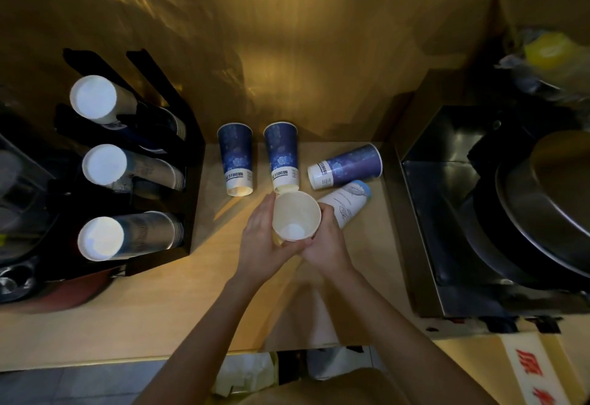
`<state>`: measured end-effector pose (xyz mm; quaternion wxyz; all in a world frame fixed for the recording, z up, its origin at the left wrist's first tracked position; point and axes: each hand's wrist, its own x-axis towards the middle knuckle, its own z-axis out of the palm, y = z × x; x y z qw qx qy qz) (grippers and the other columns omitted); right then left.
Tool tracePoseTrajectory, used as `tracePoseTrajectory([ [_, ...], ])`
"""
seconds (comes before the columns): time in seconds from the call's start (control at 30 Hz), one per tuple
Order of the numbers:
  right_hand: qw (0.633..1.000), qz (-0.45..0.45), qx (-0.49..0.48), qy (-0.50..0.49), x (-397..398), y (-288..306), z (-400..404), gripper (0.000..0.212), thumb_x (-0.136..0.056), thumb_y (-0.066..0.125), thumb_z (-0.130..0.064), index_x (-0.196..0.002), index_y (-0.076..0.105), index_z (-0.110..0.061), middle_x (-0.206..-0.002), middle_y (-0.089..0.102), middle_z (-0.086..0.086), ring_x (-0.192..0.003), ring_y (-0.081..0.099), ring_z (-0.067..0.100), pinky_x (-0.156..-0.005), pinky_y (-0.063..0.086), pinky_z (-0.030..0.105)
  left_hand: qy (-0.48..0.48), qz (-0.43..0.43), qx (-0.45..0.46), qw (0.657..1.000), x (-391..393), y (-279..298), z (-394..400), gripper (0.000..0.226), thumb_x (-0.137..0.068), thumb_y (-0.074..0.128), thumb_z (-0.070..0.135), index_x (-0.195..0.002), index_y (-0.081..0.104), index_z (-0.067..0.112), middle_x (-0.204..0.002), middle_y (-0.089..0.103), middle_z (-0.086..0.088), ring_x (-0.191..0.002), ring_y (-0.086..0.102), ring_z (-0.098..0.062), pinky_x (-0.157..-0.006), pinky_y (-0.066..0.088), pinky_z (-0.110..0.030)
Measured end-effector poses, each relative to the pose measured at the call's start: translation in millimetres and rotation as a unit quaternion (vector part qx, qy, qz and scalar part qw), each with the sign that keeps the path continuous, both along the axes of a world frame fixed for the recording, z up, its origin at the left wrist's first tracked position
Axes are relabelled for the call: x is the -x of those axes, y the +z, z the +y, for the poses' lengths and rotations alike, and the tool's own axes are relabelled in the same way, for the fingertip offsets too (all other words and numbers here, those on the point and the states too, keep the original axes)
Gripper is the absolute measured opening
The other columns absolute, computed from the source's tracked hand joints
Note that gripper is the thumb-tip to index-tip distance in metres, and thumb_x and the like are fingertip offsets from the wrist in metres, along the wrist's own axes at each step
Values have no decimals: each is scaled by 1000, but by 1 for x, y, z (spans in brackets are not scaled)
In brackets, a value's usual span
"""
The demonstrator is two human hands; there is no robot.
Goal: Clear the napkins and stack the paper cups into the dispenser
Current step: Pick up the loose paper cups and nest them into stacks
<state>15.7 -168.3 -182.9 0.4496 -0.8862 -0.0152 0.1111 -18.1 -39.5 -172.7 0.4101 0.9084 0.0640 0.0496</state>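
In the middle of the frame the person holds one paper cup (296,215) between both hands, with its open mouth turned up toward the camera, so the white inside and the bottom are visible. The left hand (263,238) lies against the left side of the cup with the fingers stretched and close together, pressing the wall. The right hand (329,240) wraps the right side and the lower part, its fingers curled around the cup. Both hands grip this same cup, and their fingers meet under it.

Just above the held cup, two blue cups stand upside down on the wooden counter (159,302): the left blue cup (236,159) and the middle blue cup (282,157), which is almost touching the rim of the held one. To the right, a third blue cup (346,165) lies on its side, and below it a white cup (346,203) with a light blue drawing lies on its side too, just beside the right hand.

At the left of the frame is the black cup dispenser (178,162). It carries three stacks of cups pointing toward the camera: the upper stack (95,100), the middle stack (107,165) and the lower stack (102,238).

At the right is a metal sink (447,213) with a dark pan in it. At the bottom edge, below the counter, something white and crumpled (242,372) shows; I cannot tell if it is napkins.
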Motion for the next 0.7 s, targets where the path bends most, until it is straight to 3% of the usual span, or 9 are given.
tracePoseTrajectory([
  [0.17,989,-15,77,127,-14,16,-31,73,-63,77,-27,-126,40,-21,-125,50,9,-115,48,23,-95,46,41,-11,2,-79,997,-9,-3,7,112,-51,73,66,-140,28,14,-147,38,-8,-135,35,-23,-109,34,-41],
  [0.27,964,-118,157,178,-31,24,-51,50,-71,71,-15,-118,52,-16,-120,57,9,-117,46,24,-98,43,39,-5,-11,-34,999,-8,-2,4,96,-51,80,54,-130,39,19,-132,53,-4,-118,49,-20,-92,40,-29],
  [0.3,953,-151,192,182,-40,24,-55,51,-73,68,-9,-120,50,-15,-125,55,9,-122,44,25,-102,40,38,-5,-8,-4,1000,-7,-3,1,93,-51,82,48,-129,39,22,-128,55,-1,-114,51,-18,-87,39,-26],
  [0.4,899,-173,326,237,-61,10,-56,73,-81,57,-2,-143,21,-18,-154,25,5,-143,17,23,-116,16,38,10,4,56,998,-5,-5,-2,92,-50,86,36,-128,38,25,-124,56,4,-108,51,-12,-82,39,-24],
  [0.47,845,-180,413,289,-61,-6,-51,70,-90,43,-4,-146,3,-17,-158,10,4,-145,5,21,-118,7,39,20,9,68,997,-5,-7,-2,93,-50,86,34,-128,38,25,-123,55,5,-104,49,-8,-81,39,-24],
  [0.5,836,-182,424,297,-59,-13,-48,67,-92,38,-7,-146,1,-16,-158,11,5,-145,7,21,-118,7,39,22,11,69,997,-5,-7,-2,93,-50,86,33,-128,37,25,-122,54,6,-104,47,-6,-81,40,-24],
  [0.57,844,-196,419,273,-54,-19,-47,62,-91,38,-10,-145,8,-15,-152,26,8,-140,21,24,-116,14,39,23,12,69,997,-6,-8,-2,93,-49,87,33,-127,37,26,-118,51,11,-103,46,-5,-81,39,-24],
  [0.67,867,-214,375,248,-52,-17,-56,67,-82,57,-14,-140,24,-19,-140,42,6,-129,36,24,-110,25,37,26,18,73,997,-7,-8,-1,92,-48,87,34,-126,37,27,-112,47,16,-101,46,-5,-80,40,-25],
  [0.7,891,-197,337,232,-53,-12,-61,70,-78,64,-17,-138,28,-19,-138,45,5,-127,39,23,-108,28,36,28,22,76,996,-7,-8,-1,92,-48,87,34,-126,37,28,-111,47,17,-100,46,-5,-80,40,-25],
])
